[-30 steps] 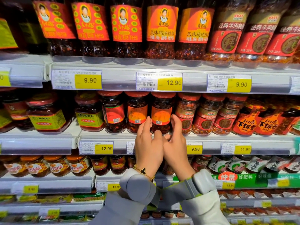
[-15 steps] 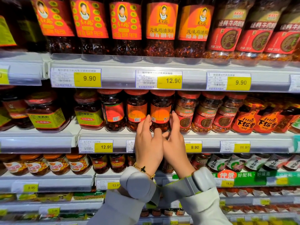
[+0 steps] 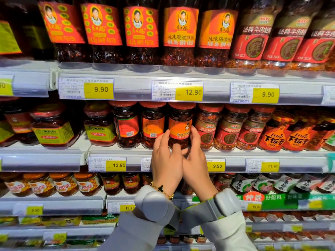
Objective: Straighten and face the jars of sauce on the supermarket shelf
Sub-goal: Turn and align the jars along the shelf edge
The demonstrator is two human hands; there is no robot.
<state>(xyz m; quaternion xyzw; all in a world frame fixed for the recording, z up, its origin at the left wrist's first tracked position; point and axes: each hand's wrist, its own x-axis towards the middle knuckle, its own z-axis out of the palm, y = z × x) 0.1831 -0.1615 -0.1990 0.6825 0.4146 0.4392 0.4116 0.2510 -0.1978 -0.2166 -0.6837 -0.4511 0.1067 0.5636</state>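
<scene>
Two hands close on one jar of sauce (image 3: 181, 125) from either side: the left hand (image 3: 166, 161) curls its fingers (image 3: 163, 139) against the jar's left flank, its thumb pressed low on the glass at the front, and the right hand (image 3: 194, 160) wraps its fingers (image 3: 194, 134) round the right flank, so the jar is clamped between them. Both hands touch each other below the jar, heel to heel. That jar stands upright at the front edge of the middle shelf (image 3: 235, 153), its orange label turned forward and its red lid just under the shelf above. Just beside it on the left stand two similar jars (image 3: 141, 125) whose labels show barcodes. On its right sits a row of jars with red and tan labels (image 3: 230, 129), then bottles with red and black lettering (image 3: 282, 134). A gold bracelet (image 3: 161, 189) with a dark clover charm circles the left wrist, and grey bands (image 3: 221, 205) sit on both wrists above pale sleeves (image 3: 224, 232). Yellow price tags (image 3: 189, 92) run along the shelf edges, one reading 12.90 above the held jar. Tall chilli jars with portrait labels (image 3: 139, 28) fill the top shelf, and smaller jars (image 3: 63, 185) line the shelf below the hands.
</scene>
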